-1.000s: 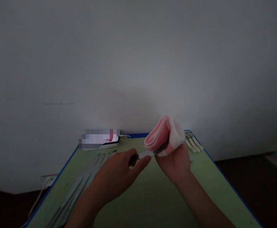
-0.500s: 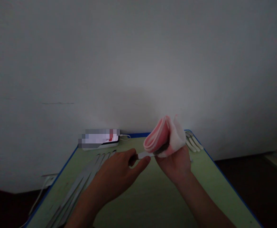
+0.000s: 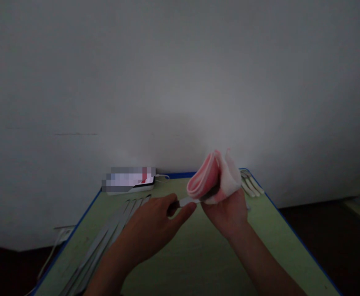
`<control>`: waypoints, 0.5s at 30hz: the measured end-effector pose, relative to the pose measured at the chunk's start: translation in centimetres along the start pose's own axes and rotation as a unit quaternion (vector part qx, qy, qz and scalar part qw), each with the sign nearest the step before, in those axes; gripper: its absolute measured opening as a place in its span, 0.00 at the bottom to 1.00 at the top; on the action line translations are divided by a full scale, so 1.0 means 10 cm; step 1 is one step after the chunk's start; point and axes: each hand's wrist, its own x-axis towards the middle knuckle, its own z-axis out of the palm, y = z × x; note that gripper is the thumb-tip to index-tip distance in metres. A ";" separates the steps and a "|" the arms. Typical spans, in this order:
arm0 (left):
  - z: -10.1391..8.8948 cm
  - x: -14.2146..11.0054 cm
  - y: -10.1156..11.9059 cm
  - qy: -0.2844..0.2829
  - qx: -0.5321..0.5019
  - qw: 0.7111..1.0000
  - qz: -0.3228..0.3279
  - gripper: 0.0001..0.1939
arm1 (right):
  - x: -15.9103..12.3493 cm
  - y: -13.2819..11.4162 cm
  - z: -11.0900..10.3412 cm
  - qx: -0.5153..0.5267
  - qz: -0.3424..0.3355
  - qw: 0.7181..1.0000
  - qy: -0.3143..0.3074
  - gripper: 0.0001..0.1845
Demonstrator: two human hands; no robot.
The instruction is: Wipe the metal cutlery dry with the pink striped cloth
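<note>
My left hand is closed around one end of a slim, pale piece of cutlery, its thumb lying along the near side. A pink and white cloth is bunched in my right hand, which is closed on it from below with its fingers mostly hidden. The far end of the cutlery runs into the cloth's folds, so whether it is a spoon, fork or knife cannot be seen. Both hands are raised over the green table.
Several long metal utensils lie side by side on the left, partly behind my left arm. White-handled cutlery lies at the back right. A lit phone with a white cable stands at the back left, near the wall.
</note>
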 end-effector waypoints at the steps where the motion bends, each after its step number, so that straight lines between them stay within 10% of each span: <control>1: 0.00 0.00 0.00 0.000 0.001 1.000 -0.001 0.25 | 0.00 0.00 0.01 0.004 0.000 1.000 0.001 0.17; 15: -0.02 0.00 0.03 -0.006 0.013 1.000 -0.008 0.27 | -0.01 0.00 0.02 0.010 -0.011 1.000 0.015 0.15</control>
